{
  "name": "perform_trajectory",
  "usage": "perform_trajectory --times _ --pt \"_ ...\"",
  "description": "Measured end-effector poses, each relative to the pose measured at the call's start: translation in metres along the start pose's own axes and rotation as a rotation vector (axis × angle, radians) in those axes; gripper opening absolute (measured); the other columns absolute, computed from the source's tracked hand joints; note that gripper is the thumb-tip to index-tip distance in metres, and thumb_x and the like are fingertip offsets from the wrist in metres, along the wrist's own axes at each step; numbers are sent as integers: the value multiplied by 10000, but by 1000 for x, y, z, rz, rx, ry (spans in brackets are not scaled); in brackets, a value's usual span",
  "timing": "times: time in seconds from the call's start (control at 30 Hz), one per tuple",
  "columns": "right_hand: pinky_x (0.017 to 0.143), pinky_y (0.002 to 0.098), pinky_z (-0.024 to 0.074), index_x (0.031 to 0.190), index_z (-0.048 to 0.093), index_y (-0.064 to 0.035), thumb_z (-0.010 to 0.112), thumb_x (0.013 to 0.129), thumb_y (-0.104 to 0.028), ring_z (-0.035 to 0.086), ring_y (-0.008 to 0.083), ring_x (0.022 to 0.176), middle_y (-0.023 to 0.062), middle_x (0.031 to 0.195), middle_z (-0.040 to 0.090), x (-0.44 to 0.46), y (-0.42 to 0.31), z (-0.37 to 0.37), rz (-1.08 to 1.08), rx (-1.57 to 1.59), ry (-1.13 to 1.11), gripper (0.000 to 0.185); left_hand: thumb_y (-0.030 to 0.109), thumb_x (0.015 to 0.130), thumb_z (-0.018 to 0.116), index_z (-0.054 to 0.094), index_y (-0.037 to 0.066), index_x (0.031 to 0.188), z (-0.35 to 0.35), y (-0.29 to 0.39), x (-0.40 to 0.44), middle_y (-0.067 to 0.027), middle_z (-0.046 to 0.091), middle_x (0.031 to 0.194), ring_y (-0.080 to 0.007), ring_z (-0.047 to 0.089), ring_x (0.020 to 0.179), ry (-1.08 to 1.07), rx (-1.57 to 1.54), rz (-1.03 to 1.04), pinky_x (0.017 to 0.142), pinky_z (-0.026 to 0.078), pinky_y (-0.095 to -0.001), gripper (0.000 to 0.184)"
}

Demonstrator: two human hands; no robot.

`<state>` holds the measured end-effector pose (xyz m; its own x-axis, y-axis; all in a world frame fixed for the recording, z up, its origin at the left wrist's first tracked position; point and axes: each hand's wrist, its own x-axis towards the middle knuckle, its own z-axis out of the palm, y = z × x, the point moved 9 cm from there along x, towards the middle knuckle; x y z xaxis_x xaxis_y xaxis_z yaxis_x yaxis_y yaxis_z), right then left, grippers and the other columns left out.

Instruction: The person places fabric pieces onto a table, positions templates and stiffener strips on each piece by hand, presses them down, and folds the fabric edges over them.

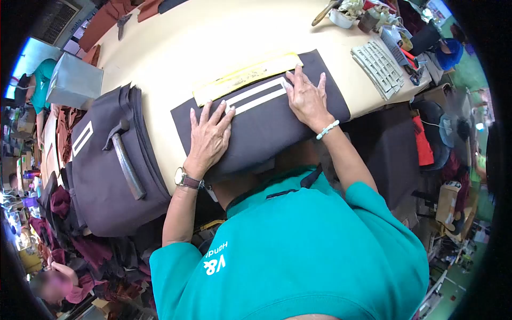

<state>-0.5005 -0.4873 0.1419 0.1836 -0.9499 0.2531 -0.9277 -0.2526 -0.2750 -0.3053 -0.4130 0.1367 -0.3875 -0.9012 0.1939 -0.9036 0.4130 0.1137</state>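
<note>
A dark folded sheet of leather or fabric [261, 136] lies across the table in front of me. Two pale narrow strips with a dark gap between them [256, 99] run across its upper part. Along its far edge rests a long yellow template with dark smudges [248, 78]. My left hand [209, 137], a watch at its wrist, presses flat with spread fingers by the left end of the strips. At their right end my right hand [308, 100] lies with fingers apart, its fingertips touching the strip and reaching the template's edge. The undersides of both hands are hidden.
On the left a thick dark stack [106, 160] holds a hammer [126, 160] and a white rectangular outline. A grey box [76, 81] stands behind it. At right lie a pale slotted rack [378, 68], a brush [322, 13] and cluttered containers. Other people sit at far left.
</note>
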Motion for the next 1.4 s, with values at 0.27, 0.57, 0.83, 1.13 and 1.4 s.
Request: perform_trajectory --times 0.27,0.57,0.83,1.13,1.4 --pt "1031 579 226 1283 372 107 404 842 -79 518 226 1162 178 1264 517 -53 -113 36 -294 57 49 480 231 892 477 551 186 1235 2 4 1 -111 445 1343 -337 291 1312 -2 -13 -23 1031 155 -638 354" --pt "1065 600 140 1348 252 91 337 836 6 489 206 1199 66 1248 559 -32 11 3 -42 51 16 526 244 878 492 576 115 1187 -5 9 -10 -102 444 1324 -334 223 1342 -3 80 -80 1037 112 -640 345" --pt "1018 608 217 1295 414 11 376 917 -193 498 265 1171 106 1180 587 25 -13 -17 -128 -225 78 431 309 884 499 556 57 1181 -32 -5 -41 -165 396 1357 -374 254 1323 34 107 -340 1030 170 -616 393" --pt "1025 650 155 1305 451 -193 408 926 -350 294 303 1320 69 1422 345 25 -41 46 -267 17 -218 413 374 931 428 378 101 1369 2 -40 -74 -158 255 1460 -356 197 1354 63 7 -765 1065 130 -574 518" --pt "961 608 259 1137 603 -214 495 880 -315 406 315 1208 116 1240 508 54 136 -18 247 -263 33 297 335 891 509 436 87 1323 -14 -38 -78 -222 296 1409 -413 258 1306 242 55 -817 1025 183 -613 503"
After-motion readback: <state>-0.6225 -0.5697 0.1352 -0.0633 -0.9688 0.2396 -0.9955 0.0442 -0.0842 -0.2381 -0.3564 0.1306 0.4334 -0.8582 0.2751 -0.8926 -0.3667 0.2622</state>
